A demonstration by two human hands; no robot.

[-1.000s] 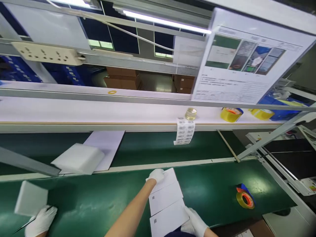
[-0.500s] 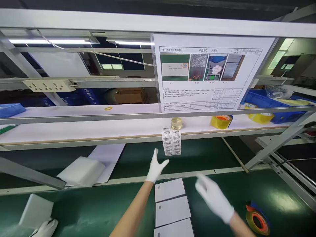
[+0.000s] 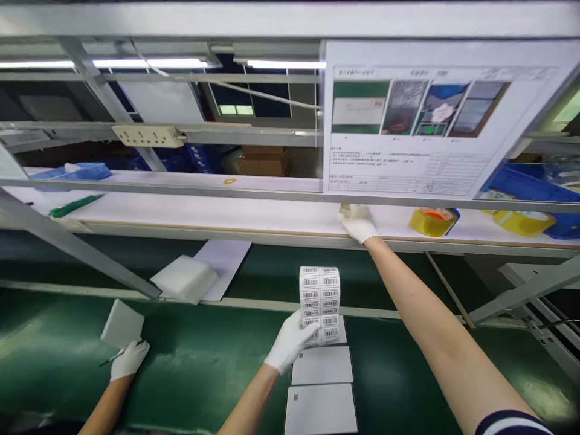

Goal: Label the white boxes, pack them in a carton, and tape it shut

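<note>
My left hand (image 3: 290, 341), in a white glove, grips a strip of barcode labels (image 3: 319, 296) by its lower left edge, thumb in front. The strip stands up in two columns and covers part of the farthest of three white boxes (image 3: 322, 409) lined up on the green surface. My right hand (image 3: 359, 225), also gloved, is stretched out to the shelf. Its fingers close around a small roll of clear tape (image 3: 346, 209), which is mostly hidden and slightly blurred.
Yellow tape rolls (image 3: 432, 222) and a blue bin (image 3: 539, 181) are right on the shelf (image 3: 217, 211). An instruction sheet (image 3: 408, 163) hangs above. White foam sheets (image 3: 185, 278) lie at left. Nearby, a co-worker's gloved hand (image 3: 129, 360) holds a pen beside a white block (image 3: 122, 323).
The label strip, which hung from the shelf by the clear tape roll, is now in my left hand above the boxes. My right hand has reached up to the roll. The view has shifted.
</note>
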